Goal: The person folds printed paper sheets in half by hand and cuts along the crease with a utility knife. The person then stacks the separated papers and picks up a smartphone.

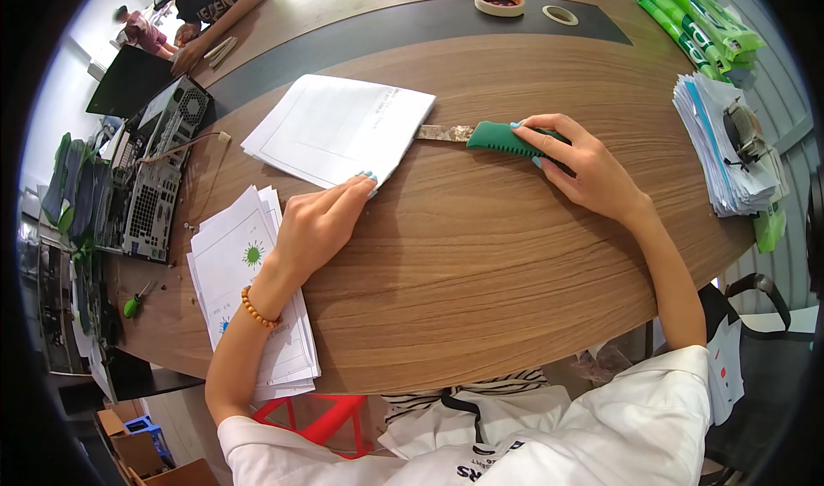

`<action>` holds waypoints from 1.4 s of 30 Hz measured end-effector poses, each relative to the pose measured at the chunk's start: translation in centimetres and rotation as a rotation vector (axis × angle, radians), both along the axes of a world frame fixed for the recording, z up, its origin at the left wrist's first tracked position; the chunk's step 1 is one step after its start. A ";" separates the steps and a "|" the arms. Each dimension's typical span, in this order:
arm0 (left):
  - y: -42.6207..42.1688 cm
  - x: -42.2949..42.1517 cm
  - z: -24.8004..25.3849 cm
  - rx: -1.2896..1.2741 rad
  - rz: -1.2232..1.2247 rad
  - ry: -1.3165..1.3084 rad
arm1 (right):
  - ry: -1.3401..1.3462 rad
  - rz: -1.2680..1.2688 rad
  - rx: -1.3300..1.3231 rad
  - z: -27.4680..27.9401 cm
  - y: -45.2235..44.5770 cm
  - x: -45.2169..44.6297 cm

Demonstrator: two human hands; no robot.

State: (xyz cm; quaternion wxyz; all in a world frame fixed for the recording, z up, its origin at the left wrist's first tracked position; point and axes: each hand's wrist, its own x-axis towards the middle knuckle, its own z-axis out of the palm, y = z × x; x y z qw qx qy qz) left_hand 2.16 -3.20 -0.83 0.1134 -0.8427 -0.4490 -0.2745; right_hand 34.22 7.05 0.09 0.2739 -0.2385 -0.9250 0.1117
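Bright, pale light filled the scene, strongest at the upper left of the frame, where glare washed the far surface of the table (481,289) nearly white. Shadows were soft on the wood, and the lower left corner looked dimmer. The wide lens bowed the table's edges and darkened the frame's rim to black — the centre held reasonably sharp, though small print on the folded papers (330,130) stayed illegible.
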 end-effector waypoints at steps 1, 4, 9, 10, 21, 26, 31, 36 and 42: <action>0.0 0.0 0.0 0.004 -0.044 0.021 | -0.011 -0.005 -0.010 0.0 0.0 0.0; -0.1 0.4 0.2 0.033 -0.164 0.087 | 0.019 -0.017 0.045 -0.2 -0.2 -0.2; -0.6 1.5 0.3 0.062 -0.234 0.107 | 0.027 -0.135 0.046 -0.4 -0.4 -0.7; -0.7 1.5 0.4 0.060 -0.235 0.106 | 0.031 -0.165 0.051 -0.5 -0.4 -0.7; -0.8 1.4 0.4 0.045 -0.263 0.142 | 0.033 -0.211 0.038 -0.8 1.1 0.5; -0.6 1.1 0.3 0.041 -0.255 0.155 | 0.017 -0.209 0.065 -0.8 1.9 1.1; -0.6 0.8 0.4 0.090 -0.228 0.202 | 0.004 -0.264 0.092 -0.6 2.6 2.0; -0.7 0.6 0.3 0.079 -0.283 0.208 | 0.009 -0.222 0.004 -0.4 2.7 2.4; -0.6 -0.2 0.9 0.026 -0.339 0.166 | -0.016 -0.057 -0.108 1.3 2.4 2.9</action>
